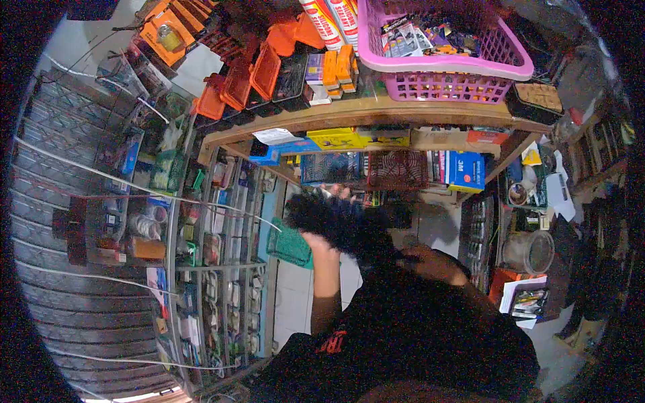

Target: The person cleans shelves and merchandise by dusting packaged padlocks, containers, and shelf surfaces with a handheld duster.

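Note:
A black, fluffy duster (346,225), smeared by motion, spreads across the middle of the view in front of the shelf. My right hand (433,264), in deep shadow, is closed at the dark narrow end of the duster. My left hand (318,243) reaches up on the other side, and the black fibres cover most of it. Pale fingertips (338,191) show beyond the fibres, though I cannot tell clearly how they are bent. Right beside my left wrist is a green perforated basket (287,243); whether the hand touches it is unclear.
Above is a wooden shelf (376,114) with a pink basket (443,65) of small packets, orange bins (235,84) and sealant tubes (332,23). Below its edge stand dark baskets (396,168) and a blue 3M box (467,171). Glass cases (222,269) line the left; a clear tub (529,252) stands right.

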Available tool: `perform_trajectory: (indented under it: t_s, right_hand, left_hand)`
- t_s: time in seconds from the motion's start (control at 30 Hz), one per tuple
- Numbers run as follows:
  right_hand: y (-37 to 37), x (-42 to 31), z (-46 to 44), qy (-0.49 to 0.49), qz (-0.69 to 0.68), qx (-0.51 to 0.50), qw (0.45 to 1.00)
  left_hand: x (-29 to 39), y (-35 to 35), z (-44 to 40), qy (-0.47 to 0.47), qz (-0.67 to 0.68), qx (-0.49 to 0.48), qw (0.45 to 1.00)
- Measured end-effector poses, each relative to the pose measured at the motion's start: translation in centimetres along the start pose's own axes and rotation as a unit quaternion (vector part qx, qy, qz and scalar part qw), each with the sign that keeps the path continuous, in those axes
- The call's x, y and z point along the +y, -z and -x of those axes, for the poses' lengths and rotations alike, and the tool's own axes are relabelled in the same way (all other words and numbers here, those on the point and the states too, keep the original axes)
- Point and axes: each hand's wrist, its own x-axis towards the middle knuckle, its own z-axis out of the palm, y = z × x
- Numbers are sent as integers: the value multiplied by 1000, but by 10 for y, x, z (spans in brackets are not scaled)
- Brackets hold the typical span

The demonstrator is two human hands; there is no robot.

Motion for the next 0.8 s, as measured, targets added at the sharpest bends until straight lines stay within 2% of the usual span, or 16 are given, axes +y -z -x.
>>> perform_trajectory:
  t_s: [0.1, 0.13, 0.23, 0.27, 0.33, 0.4, 0.43, 0.5, 0.53, 0.63, 0.67, 0.7, 0.73, 0.8]
  right_hand:
    - [-4, 0, -7, 39, -73, 11, 997]
    - [-7, 2, -12, 57, -109, 22, 992]
    - [-10, 14, -21, 44, -27, -90, 995]
    - [-13, 11, -21, 31, -22, -42, 998]
    - [-20, 0, -21, 10, -12, 57, 998]
    - [-34, 18, -38, 93, 44, 92, 990]
    - [-38, 23, -47, 134, 72, 109, 982]
    - [-27, 3, -58, 84, -10, -46, 995]
    - [-23, -6, -64, 59, -50, -121, 990]
    - [-47, -19, -78, 106, -135, 37, 985]
    - [-53, -19, -83, 109, -106, 3, 988]
    - [-53, -17, -93, 116, -75, -28, 990]
    - [-53, -24, -98, 119, -44, -62, 990]
    - [-54, -41, -110, 88, -68, -47, 993]
  left_hand:
    - [10, 16, -10, 40, 66, -178, 981]
    - [10, 4, -2, -55, -75, 55, 994]
    - [12, 16, -2, -7, -32, -111, 993]
    - [16, 20, -7, 8, 8, -38, 999]
    - [27, 14, -5, -11, -31, 37, 999]
    - [38, 15, -9, -26, -50, 92, 994]
    - [40, 29, -17, -10, -37, 6, 999]
    - [48, 76, -36, 26, -14, -165, 986]
    - [57, 95, -43, 59, -36, -114, 991]
    - [79, 27, -29, -30, -63, 67, 995]
    - [83, 16, -30, -80, -133, 113, 981]
    - [92, 38, -45, -32, -84, 51, 995]
    - [103, 43, -54, -74, -277, -26, 958]
    - [114, 49, -63, -28, -41, -140, 989]
